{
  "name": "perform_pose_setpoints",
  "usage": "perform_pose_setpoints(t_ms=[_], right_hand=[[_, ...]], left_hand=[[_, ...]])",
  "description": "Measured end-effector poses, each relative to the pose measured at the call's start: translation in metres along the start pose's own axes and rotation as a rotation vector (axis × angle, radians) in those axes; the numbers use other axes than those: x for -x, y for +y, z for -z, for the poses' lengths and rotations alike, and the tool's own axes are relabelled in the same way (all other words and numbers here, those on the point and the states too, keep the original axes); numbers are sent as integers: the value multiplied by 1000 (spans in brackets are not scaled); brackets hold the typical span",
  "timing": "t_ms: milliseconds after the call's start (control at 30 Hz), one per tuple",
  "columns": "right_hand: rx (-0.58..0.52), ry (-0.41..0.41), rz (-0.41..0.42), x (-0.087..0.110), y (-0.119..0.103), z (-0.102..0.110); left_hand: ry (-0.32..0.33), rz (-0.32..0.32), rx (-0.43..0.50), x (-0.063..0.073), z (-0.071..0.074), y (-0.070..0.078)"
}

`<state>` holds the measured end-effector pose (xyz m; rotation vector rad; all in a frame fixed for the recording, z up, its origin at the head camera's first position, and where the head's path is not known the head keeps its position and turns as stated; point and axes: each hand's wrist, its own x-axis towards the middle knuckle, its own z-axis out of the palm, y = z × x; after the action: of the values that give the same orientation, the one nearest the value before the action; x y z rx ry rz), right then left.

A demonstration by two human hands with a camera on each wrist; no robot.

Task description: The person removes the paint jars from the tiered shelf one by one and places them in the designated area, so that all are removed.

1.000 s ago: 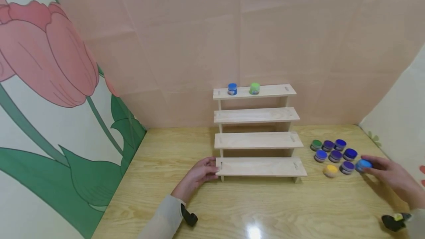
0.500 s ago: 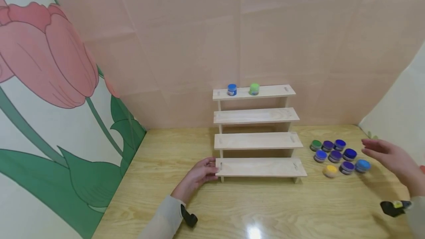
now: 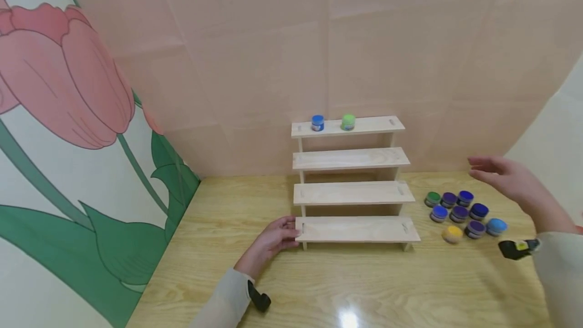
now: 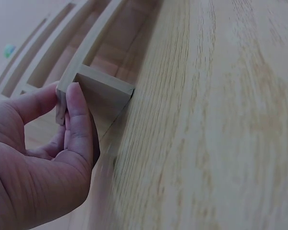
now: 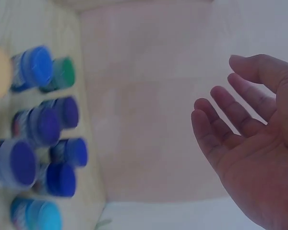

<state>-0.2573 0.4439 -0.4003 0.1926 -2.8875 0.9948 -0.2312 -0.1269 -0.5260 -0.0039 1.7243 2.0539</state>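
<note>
A stepped wooden display shelf [image 3: 357, 229] with several tiers stands on the table. My left hand [image 3: 272, 239] pinches the left end of its lowest board; the left wrist view shows thumb and fingers on either side of the board end [image 4: 61, 103]. On the top tier sit a blue-lidded paint jar [image 3: 318, 123] and a light green jar [image 3: 348, 122]. My right hand [image 3: 507, 178] hovers behind and above the group of small jars at the right, its fingers relaxed and holding nothing, as the right wrist view confirms.
The grouped jars on the table include a yellow jar [image 3: 453, 234], a green jar [image 3: 432, 199], a light blue jar [image 3: 496, 226] and several blue and purple ones. A pinkish backdrop [image 3: 246, 65] rises behind the shelf. A tulip-printed panel [image 3: 82, 115] borders the left.
My right hand has let go of the light blue jar, leaving it at the group's right edge, then risen and moved back and leftward. The left hand stays on the shelf.
</note>
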Motion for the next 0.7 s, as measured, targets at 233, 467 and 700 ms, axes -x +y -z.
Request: perform_pose_setpoints(t_ms=[233, 467, 700], right_hand=[[-29, -21, 6, -15, -35, 7], [-42, -16, 29, -29, -67, 9], [-49, -21, 73, -47, -99, 6]], left_hand=[[-4, -9, 2, 0, -1, 0], [1, -1, -3, 2, -1, 2], [9, 0, -11, 2, -2, 2]])
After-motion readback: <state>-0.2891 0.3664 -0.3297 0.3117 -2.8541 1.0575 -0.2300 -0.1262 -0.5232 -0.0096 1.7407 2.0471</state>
